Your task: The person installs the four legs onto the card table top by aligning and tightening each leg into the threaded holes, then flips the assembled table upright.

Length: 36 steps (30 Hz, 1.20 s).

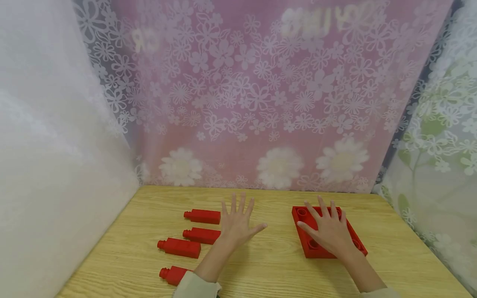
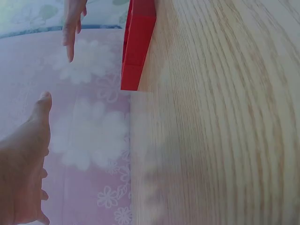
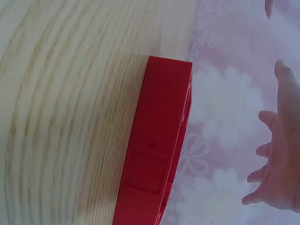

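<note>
My left hand [image 1: 236, 227] hovers over the table with fingers straight and spread, just right of several red plastic legs with threaded ends. One leg [image 1: 204, 216] lies farthest back; a second leg [image 1: 203, 235] is partly covered by the hand. A third leg [image 1: 181, 247] lies to their left, and the nearest leg [image 1: 174, 275] is partly behind the sleeve. My right hand [image 1: 331, 232], fingers also spread, is held above a red square tray-like piece [image 1: 306, 244] with round sockets in its corners. In the right wrist view a gap shows between the hand [image 3: 283, 154] and the red piece [image 3: 152, 136].
The wood-grain table [image 1: 268, 273] carries all the parts. A pink floral curtain [image 1: 261, 103] hangs along its back edge. A white sheet [image 1: 56, 145] closes the left side, and a flowered translucent sheet [image 1: 439, 165] the right.
</note>
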Tool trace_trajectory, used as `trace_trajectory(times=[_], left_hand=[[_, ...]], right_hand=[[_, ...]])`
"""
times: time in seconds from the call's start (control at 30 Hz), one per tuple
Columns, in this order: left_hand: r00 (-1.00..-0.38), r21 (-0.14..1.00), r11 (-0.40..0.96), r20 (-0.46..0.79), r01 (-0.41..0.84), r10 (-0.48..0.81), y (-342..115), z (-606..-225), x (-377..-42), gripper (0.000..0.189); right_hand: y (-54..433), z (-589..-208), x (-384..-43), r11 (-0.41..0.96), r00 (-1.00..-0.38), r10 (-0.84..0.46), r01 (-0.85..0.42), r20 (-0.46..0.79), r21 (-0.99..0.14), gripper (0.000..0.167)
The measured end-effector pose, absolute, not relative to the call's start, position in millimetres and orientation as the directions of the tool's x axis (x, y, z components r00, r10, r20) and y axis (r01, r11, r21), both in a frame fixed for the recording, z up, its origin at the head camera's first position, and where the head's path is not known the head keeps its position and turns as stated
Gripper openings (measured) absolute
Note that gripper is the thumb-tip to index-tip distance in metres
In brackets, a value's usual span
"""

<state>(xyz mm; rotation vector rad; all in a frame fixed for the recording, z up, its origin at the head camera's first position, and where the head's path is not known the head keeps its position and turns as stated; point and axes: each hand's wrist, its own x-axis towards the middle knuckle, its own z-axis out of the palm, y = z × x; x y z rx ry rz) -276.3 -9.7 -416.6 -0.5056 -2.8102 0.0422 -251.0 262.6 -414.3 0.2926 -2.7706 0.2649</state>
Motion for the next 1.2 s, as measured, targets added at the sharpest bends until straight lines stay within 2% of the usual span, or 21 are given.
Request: trace_trajectory(times=[0.23, 0.53, 0.67, 0.97, 1.2], left_hand=[[-0.880, -0.080, 0.920, 0.271, 0.383, 0.390, 11, -421, -275, 0.087], [-0.884, -0.009, 0.906, 0.216, 0.422, 0.414, 54, -429, -268, 0.084], [-0.890, 0.064, 0.902, 0.204, 0.428, 0.408, 72, -437, -267, 0.085], [-0.903, 0.303, 0.853, 0.205, 0.425, 0.378, 109, -460, -263, 0.084], [-0.914, 0.408, 0.818, 0.197, 0.406, 0.356, 130, -473, -255, 0.087]], right_hand=[[279, -416, -247, 0.963, -0.927, -0.136, -0.207, 0.350, -0.171, 0.076], [319, -428, -239, 0.956, -0.939, -0.107, -0.187, 0.326, -0.226, 0.075], [338, -435, -233, 0.949, -0.957, -0.075, -0.155, 0.280, -0.274, 0.075], [381, -452, -224, 0.930, -0.987, -0.023, -0.079, 0.158, -0.359, 0.074], [398, -464, -222, 0.878, -0.986, -0.018, -0.095, 0.165, -0.470, 0.071]])
